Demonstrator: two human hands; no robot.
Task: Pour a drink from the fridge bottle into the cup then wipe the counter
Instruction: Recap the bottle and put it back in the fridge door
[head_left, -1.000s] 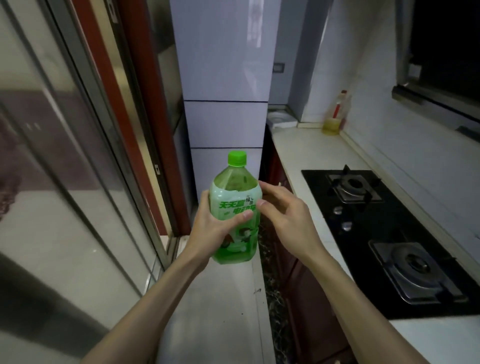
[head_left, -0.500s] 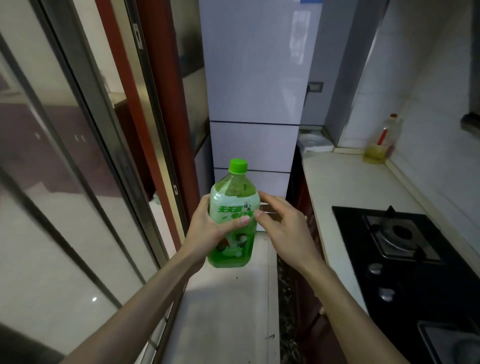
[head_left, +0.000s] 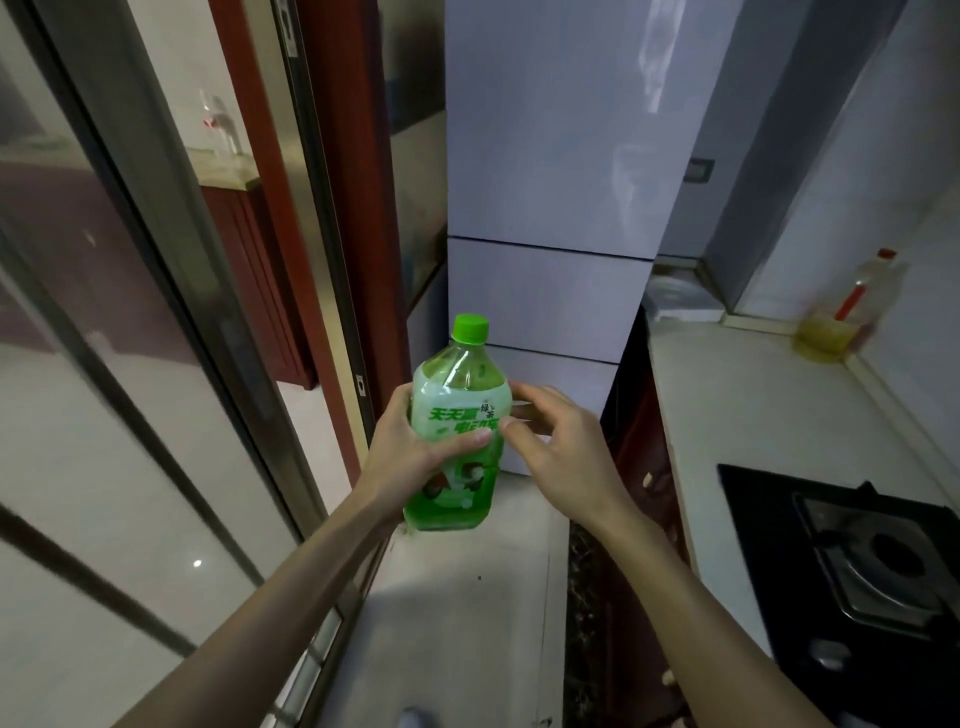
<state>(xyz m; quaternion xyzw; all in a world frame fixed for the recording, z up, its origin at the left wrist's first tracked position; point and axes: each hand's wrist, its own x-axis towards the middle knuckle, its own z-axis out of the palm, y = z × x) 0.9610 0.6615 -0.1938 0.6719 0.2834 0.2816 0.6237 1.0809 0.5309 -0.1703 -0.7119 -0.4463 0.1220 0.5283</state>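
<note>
Place: a home kitchen.
Showing it: fridge (head_left: 550, 218), gas hob (head_left: 857, 561), white counter (head_left: 727, 395), oil bottle (head_left: 852, 312) sitting alongside.

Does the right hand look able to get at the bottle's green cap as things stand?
Probably yes. The right hand is open beside the bottle, which the left hand grips around its label, well below the cap. Nothing covers the cap.

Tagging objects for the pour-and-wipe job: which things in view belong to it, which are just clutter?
Job:
green bottle, cap on, gripped by left hand
right hand, open beside the bottle
fridge, doors shut
counter
No cup or cloth in view.

Clutter:
oil bottle
gas hob
sliding glass door
</note>
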